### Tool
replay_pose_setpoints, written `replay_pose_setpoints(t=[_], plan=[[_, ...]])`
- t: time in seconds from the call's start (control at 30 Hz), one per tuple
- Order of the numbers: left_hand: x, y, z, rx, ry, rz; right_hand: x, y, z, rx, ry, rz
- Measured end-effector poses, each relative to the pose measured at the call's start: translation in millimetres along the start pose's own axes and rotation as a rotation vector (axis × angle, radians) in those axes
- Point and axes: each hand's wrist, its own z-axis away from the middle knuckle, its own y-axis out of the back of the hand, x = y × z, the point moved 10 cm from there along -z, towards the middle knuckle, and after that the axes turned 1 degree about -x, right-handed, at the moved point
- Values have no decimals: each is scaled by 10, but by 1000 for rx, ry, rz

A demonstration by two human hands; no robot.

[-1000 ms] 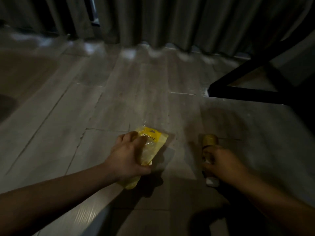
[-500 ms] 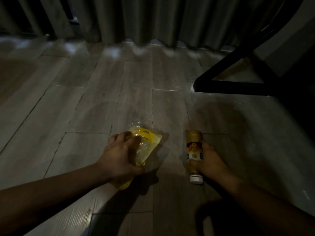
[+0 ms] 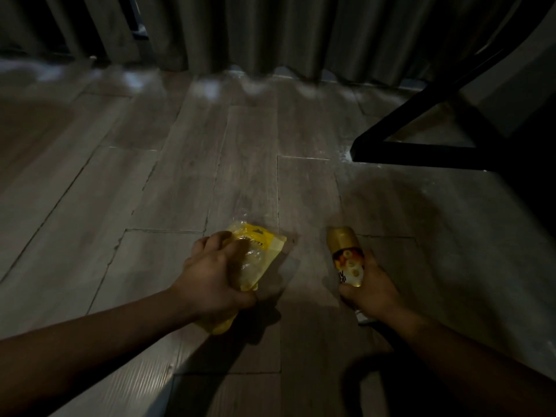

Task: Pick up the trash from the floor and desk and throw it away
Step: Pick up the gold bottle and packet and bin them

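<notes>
A crumpled yellow plastic wrapper (image 3: 258,251) is gripped by my left hand (image 3: 213,278), whose fingers curl over its middle; its lower end pokes out under my palm. My right hand (image 3: 371,288) holds a small gold-labelled bottle (image 3: 346,254) with its brown end pointing away from me and its white cap hidden behind my wrist. Both items are low over the wooden floor (image 3: 210,176); I cannot tell whether they touch it.
A black metal furniture frame (image 3: 421,152) stands on the floor at the right. Grey curtains (image 3: 270,34) hang along the far edge. The room is dim.
My right hand has turned and raised the bottle, so its label now faces up and its white cap is hidden. My left hand keeps its hold on the wrapper.
</notes>
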Motion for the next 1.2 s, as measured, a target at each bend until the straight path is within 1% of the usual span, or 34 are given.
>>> replay_pose_setpoints(t=[0.1,0.2,0.3,0.47,0.57,0.7,0.9,1.03,1.17,1.2], plan=[[-52,89,34,29,8,26,-115,46,17,24,14,-56],[-130,202,59,49,21,70,-305,104,25,65,66,-96],[-221,408,39,66,40,70,-538,162,50,67,110,-136],[-305,1071,-209,138,93,106,-1131,443,-51,55,149,-134],[-209,1578,-312,179,109,121,-1619,697,-76,34,143,-126],[136,2505,-227,243,142,146,-2364,1273,129,59,140,-127],[852,4117,247,303,165,198,-3563,2243,733,-3,149,-129],[1447,5271,643,318,152,218,-4360,3031,1248,-10,139,-83],[2083,6475,1064,371,126,182,-5175,3941,1828,15,169,-106],[2281,6843,1179,387,121,168,-5420,4274,1986,38,192,-126]])
